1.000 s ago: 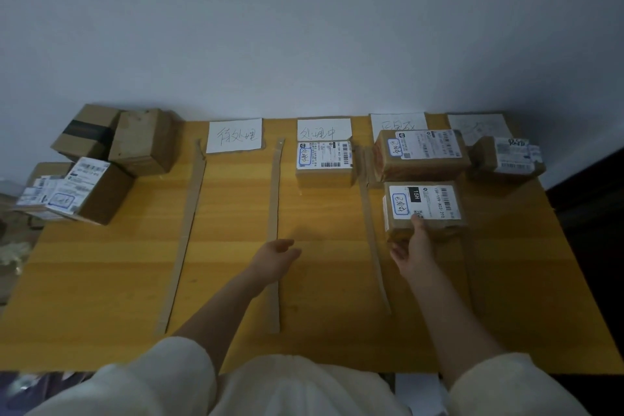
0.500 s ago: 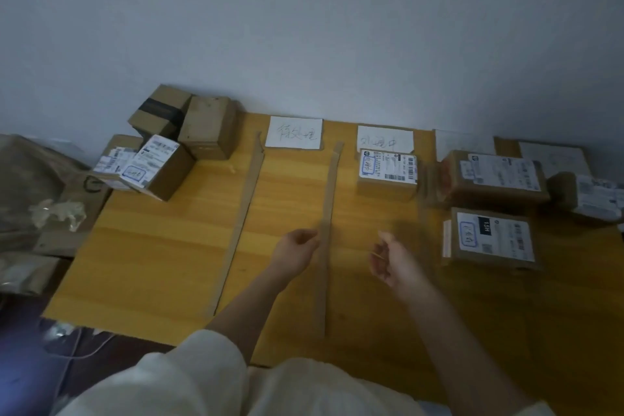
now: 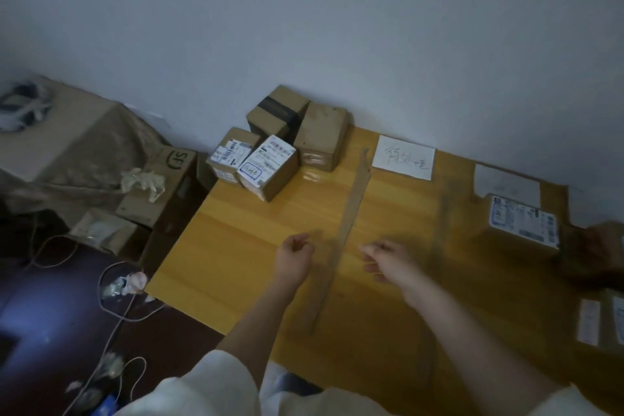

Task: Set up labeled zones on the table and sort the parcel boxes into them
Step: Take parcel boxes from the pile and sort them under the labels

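Bare skin, both hands empty over the yellow wooden table (image 3: 236, 246): left hand (image 3: 293, 255) loosely curled, fingers folded in, holding nothing; right hand (image 3: 386, 258) blurred, fingers half-curled, seems to pinch nothing but can't tell for sure. Between them lies a cardboard divider strip (image 3: 351, 213) running from the near edge toward the wall, unsecured as far as I can see. A second strip (image 3: 439, 233) to the right is blurred. Left of the first strip, four unsorted parcel boxes cluster at the far left corner: labeled box (image 3: 266, 167) in front, another labeled box (image 3: 229, 159) beside it right at the table edge, a black-taped box (image 3: 277, 110) and a plain box (image 3: 322, 135) behind. The white zone label (image 3: 403, 157) sits just right of the strip's far end; the zone below it is bare. Further right a sorted parcel (image 3: 521, 224) sits in the next zone under a blurred white card (image 3: 506, 184). Risks: a forearm or sleeve sweeping left could nudge the loose strip askew and muddle zone borders; grabbing the front box carelessly could knock its neighbour off the edge onto the cluttered floor (image 3: 50, 314); dim light and a small label could cause a misread and a wrong zone.
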`<state>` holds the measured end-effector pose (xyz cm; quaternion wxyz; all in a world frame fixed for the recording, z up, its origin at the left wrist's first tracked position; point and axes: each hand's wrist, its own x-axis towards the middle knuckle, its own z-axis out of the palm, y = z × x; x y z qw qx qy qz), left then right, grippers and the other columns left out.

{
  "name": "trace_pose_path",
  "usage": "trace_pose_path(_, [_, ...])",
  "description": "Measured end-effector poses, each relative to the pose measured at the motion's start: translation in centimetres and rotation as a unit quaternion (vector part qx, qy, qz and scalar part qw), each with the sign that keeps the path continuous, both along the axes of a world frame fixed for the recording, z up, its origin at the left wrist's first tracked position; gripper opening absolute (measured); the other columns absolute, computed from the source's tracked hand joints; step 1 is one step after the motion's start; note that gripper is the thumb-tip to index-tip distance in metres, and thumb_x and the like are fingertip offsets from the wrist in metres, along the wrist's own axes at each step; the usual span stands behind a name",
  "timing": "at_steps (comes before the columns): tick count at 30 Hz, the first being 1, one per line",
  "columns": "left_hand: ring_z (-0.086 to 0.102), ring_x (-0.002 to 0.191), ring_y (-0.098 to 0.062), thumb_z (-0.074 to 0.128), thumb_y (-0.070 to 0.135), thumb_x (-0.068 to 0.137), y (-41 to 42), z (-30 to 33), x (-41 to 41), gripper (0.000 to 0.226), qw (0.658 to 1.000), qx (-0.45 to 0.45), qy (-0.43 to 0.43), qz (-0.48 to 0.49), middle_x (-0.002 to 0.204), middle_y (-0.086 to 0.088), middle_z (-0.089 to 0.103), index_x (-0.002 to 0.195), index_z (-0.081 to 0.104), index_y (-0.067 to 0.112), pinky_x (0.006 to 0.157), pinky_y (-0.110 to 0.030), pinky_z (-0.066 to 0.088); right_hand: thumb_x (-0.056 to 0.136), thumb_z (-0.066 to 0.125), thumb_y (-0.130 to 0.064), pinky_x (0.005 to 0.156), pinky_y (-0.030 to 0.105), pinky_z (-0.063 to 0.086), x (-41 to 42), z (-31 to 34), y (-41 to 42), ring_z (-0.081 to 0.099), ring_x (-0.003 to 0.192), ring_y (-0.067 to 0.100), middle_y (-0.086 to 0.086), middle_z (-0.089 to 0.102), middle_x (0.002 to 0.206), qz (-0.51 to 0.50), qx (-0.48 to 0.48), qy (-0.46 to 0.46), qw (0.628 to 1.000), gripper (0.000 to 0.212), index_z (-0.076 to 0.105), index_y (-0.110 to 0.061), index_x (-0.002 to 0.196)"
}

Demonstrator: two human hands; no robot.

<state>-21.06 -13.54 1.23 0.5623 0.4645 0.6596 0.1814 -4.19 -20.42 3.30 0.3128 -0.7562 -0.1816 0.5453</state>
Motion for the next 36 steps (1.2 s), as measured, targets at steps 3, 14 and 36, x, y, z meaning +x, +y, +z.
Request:
trace_pose_path(3, [0.053, 0.071, -0.006, 0.056, 0.012, 0.092, 2.9, -0.5, -2.8, 0.033, 0.999, -0.015, -0.018, 0.041, 0.104, -0.003, 0.059, 0.125, 0.056, 0.01, 0.059, -0.018, 0.043, 0.092, 0.062, -0.031, 0.069, 0.028, 0.046, -2.7, -0.1, 3.6, 0.062, 0.081, 0.015, 0.001, 0.066, 0.099, 0.05, -0.005, -0.023, 0.998, 0.011, 0.06, -0.021, 0.092])
trace_pose_path(14, [0.054, 0.104, -0.02, 0.056, 0.028, 0.094, 13.3, -2.2, -9.1, 0.054, 0.991, 0.007, -0.019, 0.13, 0.139, -0.007, 0.047, 0.144, 0.035, 0.021, 0.079, -0.031, 0.044, 0.084, 0.07, -0.042, 0.095, 0.031, 0.044, -9.9, -0.6, 15.5, 0.056, 0.107, 0.018, -0.004, 0.059, 0.112, 0.081, 0.013, -0.098, 0.992, 0.066, 0.039, -0.021, 0.138])
trace_pose_path(36, [0.057, 0.086, -0.006, 0.065, 0.024, 0.09, 24.4, -2.7, -10.7, 0.046, 0.992, 0.07, -0.002, 0.103, 0.116, 0.002, 0.059, 0.133, 0.05, 0.028, 0.072, -0.026, 0.053, 0.088, 0.064, -0.049, 0.112, 0.051, 0.033, -12.9, -2.6, 23.3, 0.046, 0.132, 0.026, 0.001, 0.047, 0.147, -0.04, -0.007, 0.053, 0.998, 0.087, 0.013, -0.025, 0.154])
